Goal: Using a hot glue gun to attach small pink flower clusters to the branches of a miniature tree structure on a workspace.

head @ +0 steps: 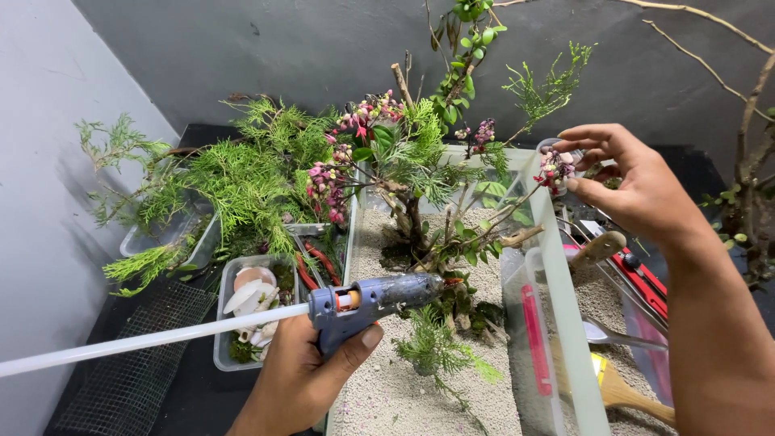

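- Two hands work over the glass tank (pixel 565 323).
- Left hand (pixel 303 375): closed around the grip of the blue glue gun (pixel 375 300), nozzle aimed at the branch base (pixel 452 282).
- Right hand (pixel 634 186): fingertips pinched on a pink flower sprig (pixel 555 168), held above the tank's right wall, well apart from the glue gun.

Glue gun (pixel 367 303): matt blue plastic w/ translucent waxy stick (pixel 145 343); tank (pixel 565 323) smooth clear glass, sand (pixel 404 396) grainy.

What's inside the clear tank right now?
The clear tank holds pale sand, a branchy stem with green sprigs and pink blossoms. The glue gun and foliage hide the stem's base.
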